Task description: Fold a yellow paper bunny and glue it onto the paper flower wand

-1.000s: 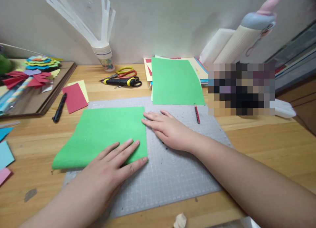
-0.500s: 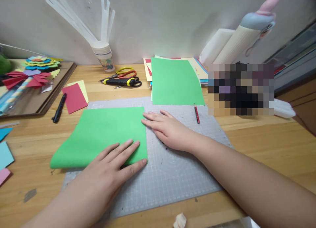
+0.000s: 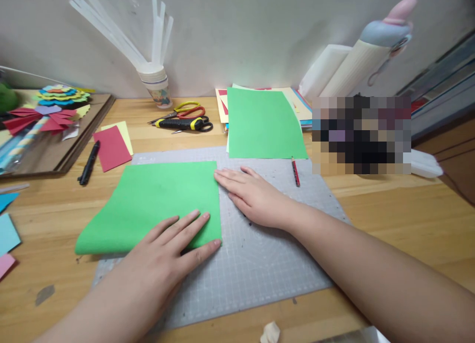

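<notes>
A folded green paper sheet [image 3: 156, 199] lies on a grey cutting mat [image 3: 252, 264] on the wooden desk. My left hand [image 3: 174, 249] lies flat and open on the sheet's near right corner, fingers stretched out. My right hand [image 3: 252, 194] rests flat on the mat, its fingertips touching the sheet's far right edge. Neither hand holds anything. A red pencil [image 3: 296, 171] lies on the mat just right of my right hand.
A second green sheet [image 3: 263, 122] tops a paper stack behind the mat. Scissors and a cutter [image 3: 185, 119], a cup of white strips [image 3: 156, 85], red and yellow cards [image 3: 111, 145], a black pen [image 3: 89, 162] and a tray of paper flowers [image 3: 48, 110] lie left and behind.
Almost nothing: the sheet's loose left end has spread slightly leftward, and both hands stay pressed where they were.
</notes>
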Tool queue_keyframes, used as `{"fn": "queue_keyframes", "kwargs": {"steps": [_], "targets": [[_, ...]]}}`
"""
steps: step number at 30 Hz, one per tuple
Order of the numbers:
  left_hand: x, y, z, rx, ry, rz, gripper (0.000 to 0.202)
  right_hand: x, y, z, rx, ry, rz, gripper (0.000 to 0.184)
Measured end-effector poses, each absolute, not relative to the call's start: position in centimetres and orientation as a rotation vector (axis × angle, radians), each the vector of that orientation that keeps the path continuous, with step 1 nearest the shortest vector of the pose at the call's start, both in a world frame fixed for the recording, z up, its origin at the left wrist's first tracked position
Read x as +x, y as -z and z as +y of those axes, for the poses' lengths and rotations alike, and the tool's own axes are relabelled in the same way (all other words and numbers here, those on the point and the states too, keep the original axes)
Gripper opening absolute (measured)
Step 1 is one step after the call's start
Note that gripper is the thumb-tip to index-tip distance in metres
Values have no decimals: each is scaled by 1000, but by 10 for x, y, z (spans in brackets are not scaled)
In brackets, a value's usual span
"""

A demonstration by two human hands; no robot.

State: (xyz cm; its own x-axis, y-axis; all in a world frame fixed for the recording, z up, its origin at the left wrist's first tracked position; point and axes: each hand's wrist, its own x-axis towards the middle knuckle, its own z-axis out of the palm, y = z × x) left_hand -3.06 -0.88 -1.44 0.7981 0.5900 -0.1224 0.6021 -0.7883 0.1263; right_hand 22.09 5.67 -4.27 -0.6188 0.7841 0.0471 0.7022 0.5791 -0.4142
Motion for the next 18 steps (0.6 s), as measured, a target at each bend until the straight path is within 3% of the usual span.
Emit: {"fn": "queue_keyframes", "kwargs": {"steps": [11,18], "targets": [[-31,15,-7,2900,121,906,79,221,45,56,-1247,-578,-2513,67],[-35,16,-9,2857,30,908,83,222,45,56,-1246,-584,-2514,66]]}}
